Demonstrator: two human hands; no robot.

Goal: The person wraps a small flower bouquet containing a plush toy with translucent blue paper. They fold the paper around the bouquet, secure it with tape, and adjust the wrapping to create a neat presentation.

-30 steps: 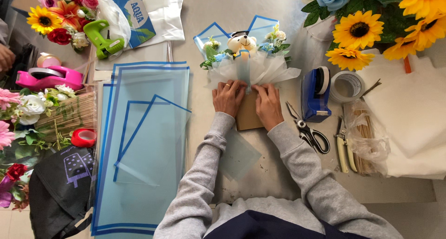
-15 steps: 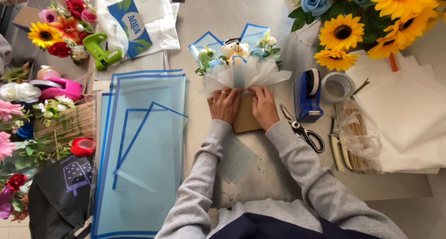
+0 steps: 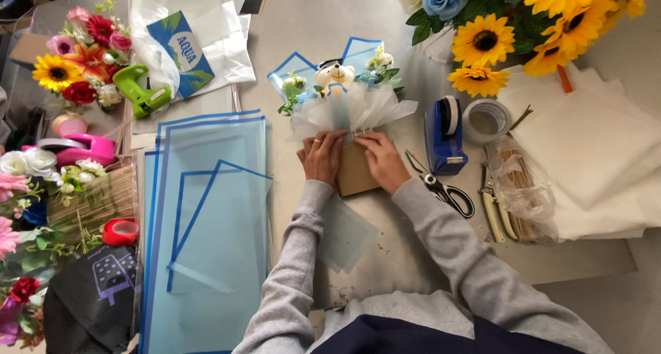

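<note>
A small bouquet [image 3: 342, 92] lies on the grey table, with white tissue, blue-edged wrap, tiny flowers and a little bear figure at its top. Its base is a brown paper cone [image 3: 355, 173]. My left hand [image 3: 321, 156] presses on the left side of the cone where tissue meets paper. My right hand [image 3: 381, 159] grips the right side of the same spot. A loose pale blue sheet [image 3: 348, 233] lies under my forearms.
Blue-edged wrapping sheets [image 3: 206, 216] lie stacked at left. Scissors [image 3: 441, 185], a blue tape dispenser [image 3: 445, 134], a tape roll [image 3: 486, 120] and pruners [image 3: 494, 206] sit at right. Sunflowers [image 3: 523, 30] and white paper [image 3: 592, 154] fill the far right; more flowers at left.
Both hands have stayed on the bouquet's base, shifting slightly along the tissue edge. The view has drifted a little.
</note>
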